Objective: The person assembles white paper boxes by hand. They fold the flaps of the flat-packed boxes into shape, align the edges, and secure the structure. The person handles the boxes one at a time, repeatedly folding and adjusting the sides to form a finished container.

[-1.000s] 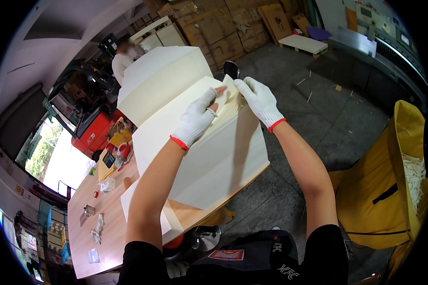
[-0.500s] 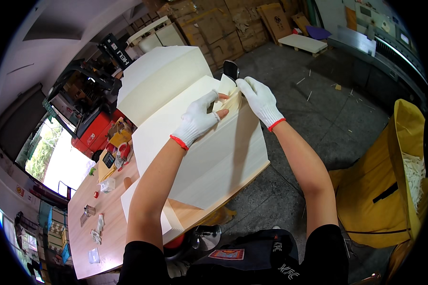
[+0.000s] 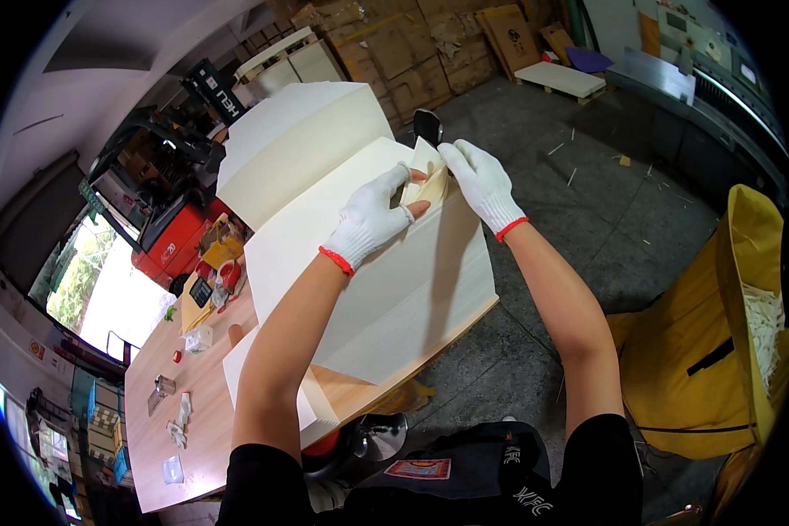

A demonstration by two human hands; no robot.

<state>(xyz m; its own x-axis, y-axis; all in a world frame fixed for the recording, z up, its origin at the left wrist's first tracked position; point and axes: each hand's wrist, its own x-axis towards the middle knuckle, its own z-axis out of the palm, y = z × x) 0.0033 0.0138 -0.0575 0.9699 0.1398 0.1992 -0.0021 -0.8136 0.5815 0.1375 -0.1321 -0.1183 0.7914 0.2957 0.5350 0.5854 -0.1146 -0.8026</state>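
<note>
A large cream paperboard sheet (image 3: 386,280), folded into several panels, lies over the end of a wooden table (image 3: 193,386). Both my hands wear white knit gloves with red cuffs. My left hand (image 3: 373,219) pinches a small tan flap (image 3: 431,180) at the sheet's far corner. My right hand (image 3: 480,182) rests on the same corner from the right, its fingers pressed on the flap. A raised cream panel (image 3: 298,145) stands up behind the hands.
Small tools and a tape roll (image 3: 223,276) lie on the table's left part. A red machine (image 3: 171,237) stands behind it. A yellow sack (image 3: 719,351) with white scraps is on the right. Flattened cardboard (image 3: 412,44) is stacked by the far wall. Grey concrete floor lies beyond the table.
My left hand has curled its fingers tighter around the corner flap, and the flap is lifted more. My right hand stays on the corner. A person at the back left is no longer in view.
</note>
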